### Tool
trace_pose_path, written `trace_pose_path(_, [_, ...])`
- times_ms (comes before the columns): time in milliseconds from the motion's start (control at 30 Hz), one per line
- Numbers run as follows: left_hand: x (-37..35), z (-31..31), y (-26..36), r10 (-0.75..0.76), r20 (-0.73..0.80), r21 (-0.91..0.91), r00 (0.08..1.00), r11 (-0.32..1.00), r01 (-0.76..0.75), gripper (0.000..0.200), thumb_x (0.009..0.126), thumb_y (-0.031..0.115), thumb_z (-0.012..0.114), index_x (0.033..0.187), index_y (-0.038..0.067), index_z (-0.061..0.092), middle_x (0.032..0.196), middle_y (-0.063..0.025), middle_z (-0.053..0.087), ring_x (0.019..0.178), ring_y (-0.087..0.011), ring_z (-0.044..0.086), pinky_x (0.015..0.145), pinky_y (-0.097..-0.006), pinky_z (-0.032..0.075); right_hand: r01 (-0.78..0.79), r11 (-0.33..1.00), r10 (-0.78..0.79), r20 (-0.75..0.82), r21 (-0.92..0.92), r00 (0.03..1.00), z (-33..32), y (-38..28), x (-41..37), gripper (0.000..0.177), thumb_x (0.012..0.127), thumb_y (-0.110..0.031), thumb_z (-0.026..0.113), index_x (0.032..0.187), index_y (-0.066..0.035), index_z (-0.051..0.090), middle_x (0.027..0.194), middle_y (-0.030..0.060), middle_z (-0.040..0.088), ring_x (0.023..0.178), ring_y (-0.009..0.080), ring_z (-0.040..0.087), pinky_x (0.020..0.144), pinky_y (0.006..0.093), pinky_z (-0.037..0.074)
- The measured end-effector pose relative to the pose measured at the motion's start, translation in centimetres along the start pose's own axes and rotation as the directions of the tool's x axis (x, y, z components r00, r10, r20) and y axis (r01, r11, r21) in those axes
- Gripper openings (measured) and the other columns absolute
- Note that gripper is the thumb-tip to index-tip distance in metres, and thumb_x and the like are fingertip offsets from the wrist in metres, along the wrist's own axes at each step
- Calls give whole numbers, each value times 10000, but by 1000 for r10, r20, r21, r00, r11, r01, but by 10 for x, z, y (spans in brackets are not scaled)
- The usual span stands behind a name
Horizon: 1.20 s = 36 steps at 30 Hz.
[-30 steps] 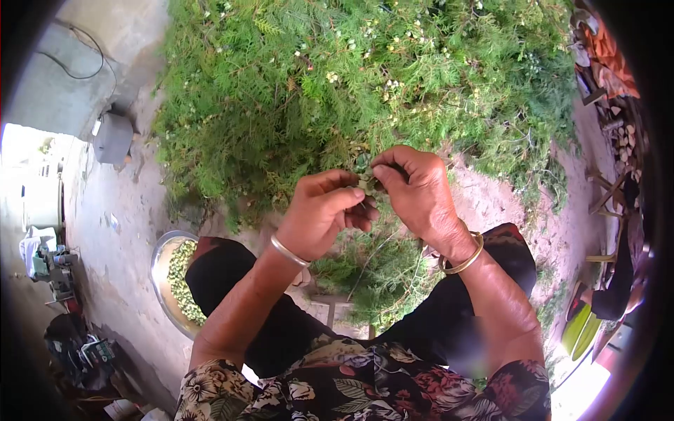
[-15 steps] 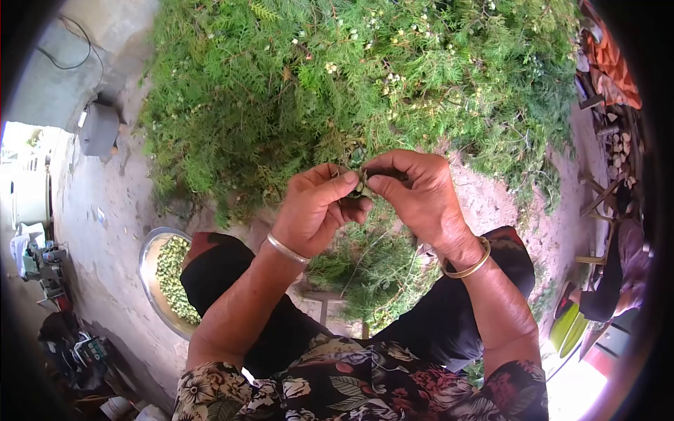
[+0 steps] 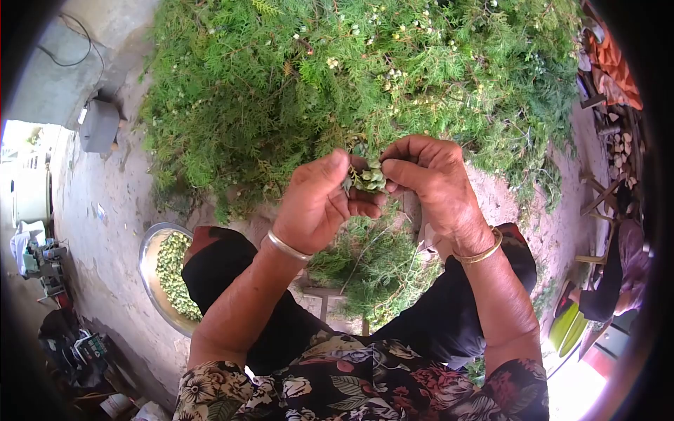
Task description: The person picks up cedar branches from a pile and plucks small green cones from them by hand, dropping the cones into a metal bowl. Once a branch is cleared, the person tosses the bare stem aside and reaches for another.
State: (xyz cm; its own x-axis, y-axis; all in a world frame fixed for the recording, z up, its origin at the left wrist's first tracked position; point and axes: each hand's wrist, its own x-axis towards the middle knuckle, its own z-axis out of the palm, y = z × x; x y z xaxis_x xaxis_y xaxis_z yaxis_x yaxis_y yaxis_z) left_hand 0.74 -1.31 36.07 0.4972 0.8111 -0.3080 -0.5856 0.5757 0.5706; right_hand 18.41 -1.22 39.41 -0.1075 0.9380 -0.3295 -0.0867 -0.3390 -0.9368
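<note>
My left hand (image 3: 319, 203) cups a small bunch of pale green seed cones (image 3: 371, 181) in its curled fingers, with the thumb lifted off them. Close against the bunch, my right hand (image 3: 432, 182) pinches thumb and forefinger together at a conifer sprig (image 3: 362, 149); the exact grip point is partly hidden. Just beyond both hands lies a large heap of green conifer branches (image 3: 281, 91) dotted with cones. A metal basin (image 3: 149, 281) stands on the floor left of my knee, holding many picked green cones (image 3: 175, 274).
Loose branches (image 3: 372, 266) lie on the ground between my knees, near a wooden stool or frame (image 3: 324, 298). To the right are stacked firewood (image 3: 621, 154), an orange cloth (image 3: 614, 63) and part of another person (image 3: 604, 302). A grey box (image 3: 100, 126) stands at the left.
My left thumb has lifted from the cones, showing more of the bunch. My right hand has shifted slightly right, away from the left thumb.
</note>
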Motion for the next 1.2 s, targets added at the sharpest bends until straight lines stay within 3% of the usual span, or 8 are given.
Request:
trace_pose_path(33, [-1,5,0,-1,-2,-1,1000,1000,1,346,958,286,466,1055,-40,528,992,-205,604,741,-268,647,596,-355,553,43,996,-42,14,-74,999,3,1,-1,92,805,-17,595,837,67,612,712,70,629,646,84,575,582,235,483])
trace_pose_path(100, [-3,15,-1,155,-78,389,985,914,-113,242,910,172,560,1014,-45,533,899,-167,617,686,-215,637,521,-314,543,87,985,-83,33,-147,996,6,4,-1,95,808,-25,591,833,65,610,711,69,628,645,80,569,580,232,479])
trace_pose_path(300, [-2,14,-6,145,-130,228,981,967,-113,146,851,39,587,964,-45,549,749,-117,620,590,-160,605,468,-277,522,191,948,-181,63,-255,982,8,17,1,90,828,-22,561,839,58,601,707,53,619,660,67,557,576,223,461])
trace_pose_path(467, [0,-3,-3,43,-68,24,997,999,-42,143,842,9,572,974,-41,545,804,-146,627,631,-174,615,515,-284,526,-5,970,3,9,243,1000,12,12,0,97,849,-31,568,847,61,596,714,41,597,632,88,553,575,224,461])
trace_pose_path(600, [3,4,-4,55,-106,-120,993,990,-67,149,818,-9,591,954,-60,556,808,-147,638,644,-185,628,519,-280,535,-33,932,48,-35,361,998,11,8,2,116,858,-45,570,871,69,592,727,51,598,627,98,559,586,229,475])
trace_pose_path(1000, [-1,10,2,104,-123,329,987,942,-58,149,792,-27,629,921,-65,567,792,-135,639,608,-172,619,485,-276,518,95,990,-100,-48,-103,994,12,15,-2,122,856,-42,571,883,75,595,738,61,611,657,96,571,598,229,480])
trace_pose_path(1133, [-4,11,6,98,-88,254,991,964,-73,135,809,3,593,927,-53,560,751,-129,616,593,-165,599,462,-282,496,-60,955,52,33,291,998,9,9,-1,126,849,-34,549,906,77,571,778,86,613,641,121,563,629,249,488])
trace_pose_path(1200, [-2,-5,8,2,84,-23,996,1000,0,134,844,53,535,921,-55,552,871,-178,617,683,-191,614,522,-292,514,-110,901,91,66,419,994,7,3,0,134,844,-36,543,916,76,562,790,97,612,637,132,563,637,256,489])
